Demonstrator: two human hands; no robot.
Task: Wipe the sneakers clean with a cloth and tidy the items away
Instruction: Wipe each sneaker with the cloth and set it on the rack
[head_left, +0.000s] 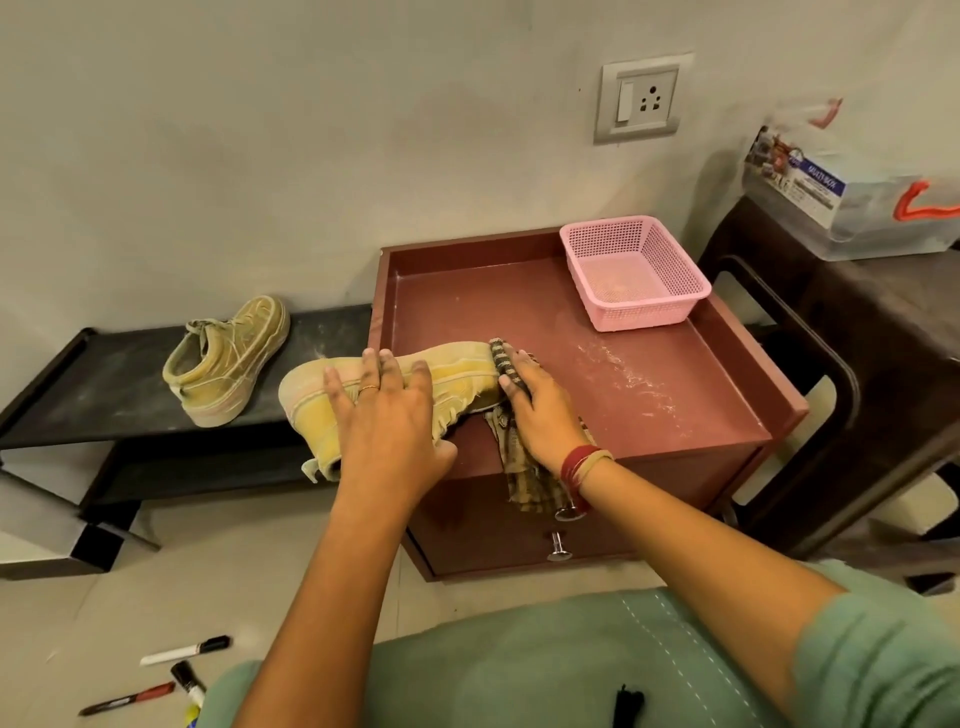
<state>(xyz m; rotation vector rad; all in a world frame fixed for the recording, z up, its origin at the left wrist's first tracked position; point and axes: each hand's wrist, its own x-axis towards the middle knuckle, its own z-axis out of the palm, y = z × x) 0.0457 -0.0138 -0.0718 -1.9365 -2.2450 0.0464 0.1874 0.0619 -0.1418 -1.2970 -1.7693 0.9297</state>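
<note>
A tan sneaker (457, 371) lies on its side across the front left corner of the maroon cabinet top (649, 395), its heel end jutting past the edge. My left hand (384, 410) grips it across the middle, fingers spread over the upper. My right hand (545, 410) presses a striped brown cloth (524, 478) against the sneaker's toe end, and the cloth hangs down over the cabinet front. The second tan sneaker (228, 358) stands on the low black bench (104, 384) at the left, untouched.
A pink mesh basket (634, 275) sits at the cabinet's back right corner. White dust streaks mark the top. A dark stool (857, 332) with a clear plastic box (857, 202) stands at right. Three markers (171, 670) lie on the floor. The drawer has a metal knob (558, 548).
</note>
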